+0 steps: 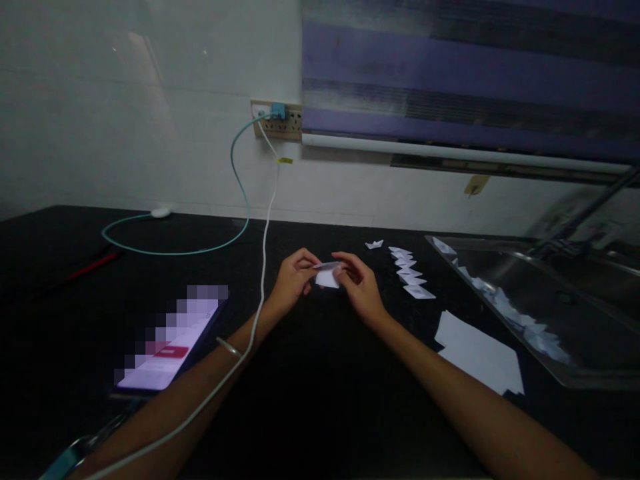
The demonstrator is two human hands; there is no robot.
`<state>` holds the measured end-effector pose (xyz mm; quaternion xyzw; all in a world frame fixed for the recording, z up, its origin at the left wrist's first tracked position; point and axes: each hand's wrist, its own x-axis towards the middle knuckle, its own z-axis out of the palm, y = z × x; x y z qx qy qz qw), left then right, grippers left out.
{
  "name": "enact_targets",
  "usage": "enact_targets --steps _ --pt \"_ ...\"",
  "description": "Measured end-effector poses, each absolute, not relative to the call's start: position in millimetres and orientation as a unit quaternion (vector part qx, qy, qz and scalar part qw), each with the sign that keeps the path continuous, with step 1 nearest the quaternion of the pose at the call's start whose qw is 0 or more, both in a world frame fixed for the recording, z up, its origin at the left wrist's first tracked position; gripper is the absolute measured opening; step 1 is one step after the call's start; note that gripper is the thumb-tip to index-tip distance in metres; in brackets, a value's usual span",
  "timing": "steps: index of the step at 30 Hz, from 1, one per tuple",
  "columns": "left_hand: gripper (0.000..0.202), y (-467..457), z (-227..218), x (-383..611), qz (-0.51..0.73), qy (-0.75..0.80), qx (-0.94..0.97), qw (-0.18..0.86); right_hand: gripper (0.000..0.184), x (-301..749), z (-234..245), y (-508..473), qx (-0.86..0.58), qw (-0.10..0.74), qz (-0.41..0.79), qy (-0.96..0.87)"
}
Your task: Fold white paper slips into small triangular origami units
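A small folded piece of white paper (327,275) is held just above the dark counter, between my two hands. My left hand (295,280) pinches its left edge with thumb and fingertips. On the other side my right hand (359,283) grips the right edge, thumb on the near face and fingers curled behind. Right of my hands stands a small paper boat (374,245). Next to it lies a row of folded paper boats (407,272), overlapping one another. Plain white paper sheets (480,353) are stacked beside my right forearm.
More folded papers (510,313) line the left rim of the metal sink (565,380). A lit phone (165,353) lies left of my left forearm. A white cable (264,267) crosses that forearm from the wall socket (290,122). A teal cable (200,252) loops over the black counter (320,413).
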<state>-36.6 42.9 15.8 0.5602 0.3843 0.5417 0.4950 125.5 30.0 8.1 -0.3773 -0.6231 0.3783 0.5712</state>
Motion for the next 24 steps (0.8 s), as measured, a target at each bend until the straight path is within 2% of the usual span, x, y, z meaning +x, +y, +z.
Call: enact_targets --steps 3,7,11,17,24 --pt "0.019 43.6 16.0 -39.1 0.545 0.381 0.547 0.509 0.020 125.0 6.2 30.2 -0.367 0.575 0.357 -0.638" --pt "0.020 41.4 16.0 -41.8 0.531 0.314 0.536 0.576 0.015 126.5 2.8 33.4 -0.380 0.591 0.330 -0.631" --pt "0.040 43.0 11.3 -37.8 0.474 0.308 0.549 0.616 0.017 127.9 2.1 34.9 -0.373 0.590 0.319 -0.641" --pt "0.061 46.6 4.4 -29.5 0.327 0.338 0.679 0.563 0.014 127.2 3.4 33.4 -0.371 0.586 0.355 -0.627" --pt "0.067 36.9 10.7 -31.0 0.333 0.335 0.734 0.489 0.030 125.6 3.7 33.8 -0.381 0.576 0.425 -0.585"
